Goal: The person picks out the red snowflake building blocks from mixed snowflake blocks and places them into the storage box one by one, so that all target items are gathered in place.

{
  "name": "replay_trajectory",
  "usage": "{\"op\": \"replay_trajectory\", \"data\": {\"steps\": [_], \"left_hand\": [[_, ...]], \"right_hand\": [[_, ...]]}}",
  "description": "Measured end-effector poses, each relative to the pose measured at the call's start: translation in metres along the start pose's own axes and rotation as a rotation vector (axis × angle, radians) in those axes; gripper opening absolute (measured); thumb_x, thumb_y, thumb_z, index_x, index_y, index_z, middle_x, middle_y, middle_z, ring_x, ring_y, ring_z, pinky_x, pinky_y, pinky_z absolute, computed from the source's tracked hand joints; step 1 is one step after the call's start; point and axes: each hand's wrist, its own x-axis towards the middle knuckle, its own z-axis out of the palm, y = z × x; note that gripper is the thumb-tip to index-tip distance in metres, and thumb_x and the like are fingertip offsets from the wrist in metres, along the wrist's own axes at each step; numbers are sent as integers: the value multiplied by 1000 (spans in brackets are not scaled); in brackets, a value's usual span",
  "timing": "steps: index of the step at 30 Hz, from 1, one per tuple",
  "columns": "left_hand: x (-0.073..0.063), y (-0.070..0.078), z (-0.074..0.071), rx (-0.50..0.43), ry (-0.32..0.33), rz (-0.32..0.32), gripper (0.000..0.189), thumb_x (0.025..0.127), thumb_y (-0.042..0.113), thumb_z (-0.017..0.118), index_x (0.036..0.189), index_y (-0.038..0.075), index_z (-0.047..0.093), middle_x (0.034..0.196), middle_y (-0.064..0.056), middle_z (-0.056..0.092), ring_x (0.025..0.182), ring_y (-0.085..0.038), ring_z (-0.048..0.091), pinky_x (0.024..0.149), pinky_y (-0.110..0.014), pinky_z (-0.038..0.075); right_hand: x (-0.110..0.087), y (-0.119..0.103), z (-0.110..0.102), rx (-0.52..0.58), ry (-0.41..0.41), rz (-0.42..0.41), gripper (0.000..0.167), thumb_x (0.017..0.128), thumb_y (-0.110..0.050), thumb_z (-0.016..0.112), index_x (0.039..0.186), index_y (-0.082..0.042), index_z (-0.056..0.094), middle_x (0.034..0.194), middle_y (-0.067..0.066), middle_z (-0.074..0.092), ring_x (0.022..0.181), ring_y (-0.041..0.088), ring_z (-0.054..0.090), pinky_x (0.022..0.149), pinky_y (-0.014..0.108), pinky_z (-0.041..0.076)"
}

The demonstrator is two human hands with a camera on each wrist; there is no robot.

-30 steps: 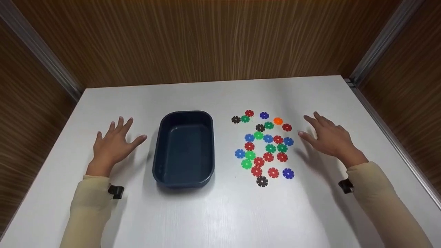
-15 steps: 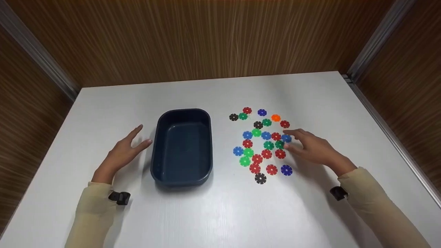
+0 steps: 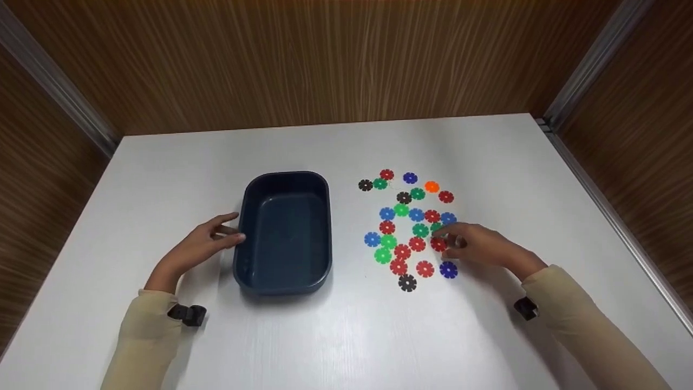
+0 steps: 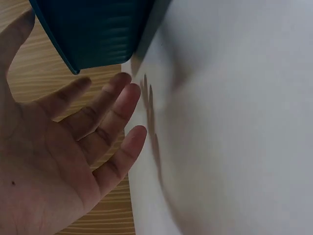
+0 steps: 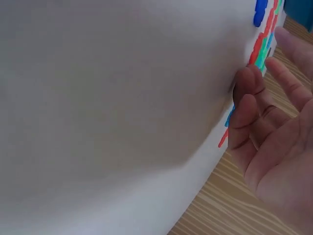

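My left hand (image 3: 196, 248) is at the left side of a dark blue rectangular tub (image 3: 292, 238), its thumb and fingertips right at the rim. In the left wrist view, the fingers of the left hand (image 4: 73, 132) are loosely bent below the tub wall (image 4: 98, 34) and grip nothing. Over the right edge of a scatter of notched plastic discs, my right hand (image 3: 484, 245) reaches down with bent fingers. Its fingertips overlap a green disc (image 3: 436, 228) and a red disc (image 3: 438, 245). The right wrist view has the right hand (image 5: 279, 132) low over the white table, beside the discs.
Several more discs lie flat on the white table (image 3: 346, 336), among them an orange disc (image 3: 431, 187), a black disc (image 3: 407, 283) and a dark blue disc (image 3: 448, 270). A wood-grain panel (image 3: 325, 65) stands behind the table, with more panels at both sides.
My left hand has moved right to the tub's rim, its spread fingers drawing together. My right hand has come left and down from beside the discs to over them.
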Motion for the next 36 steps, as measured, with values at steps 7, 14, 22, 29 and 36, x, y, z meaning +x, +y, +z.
{"op": "replay_trajectory", "data": {"steps": [7, 14, 22, 29, 36], "left_hand": [[0, 0, -2, -101, -19, 13, 66, 95, 31, 61, 150, 8, 32, 129, -21, 55, 98, -11, 64, 92, -39, 49], [0, 0, -3, -150, -30, 24, 63, 92, 25, 65, 147, 6, 38, 122, -19, 57, 90, -6, 63, 82, -29, 52], [2, -3, 1, -222, -23, 46, 69, 90, 19, 68, 149, 8, 33, 116, -12, 53, 85, -5, 64, 75, -29, 54], [4, -2, 0, -239, -32, 44, 69, 90, 18, 68, 148, 5, 34, 108, -5, 57, 83, -7, 64, 73, -31, 54], [4, -4, 0, -261, -72, 16, 70, 91, 19, 66, 149, 1, 30, 107, -3, 55, 82, -7, 64, 74, -31, 54]], "right_hand": [[7, 0, 2, -32, -2, 40, 35, 90, -12, 67, 124, -15, 64, 101, 3, 63, 93, 20, 55, 83, 35, 50], [10, 1, 1, -5, -14, 37, 29, 90, -7, 65, 118, -11, 63, 101, 6, 64, 95, 22, 58, 86, 39, 51], [11, 2, 2, 23, 3, 15, 25, 89, -1, 64, 112, -9, 64, 102, 9, 65, 97, 24, 59, 89, 43, 52], [12, 2, 0, 6, -6, 39, 31, 89, -5, 65, 119, -12, 63, 103, 9, 64, 98, 24, 57, 90, 44, 51], [14, 5, -3, 34, -23, 45, 27, 86, -9, 71, 111, -12, 59, 95, 7, 59, 90, 22, 52, 83, 37, 49]]}}
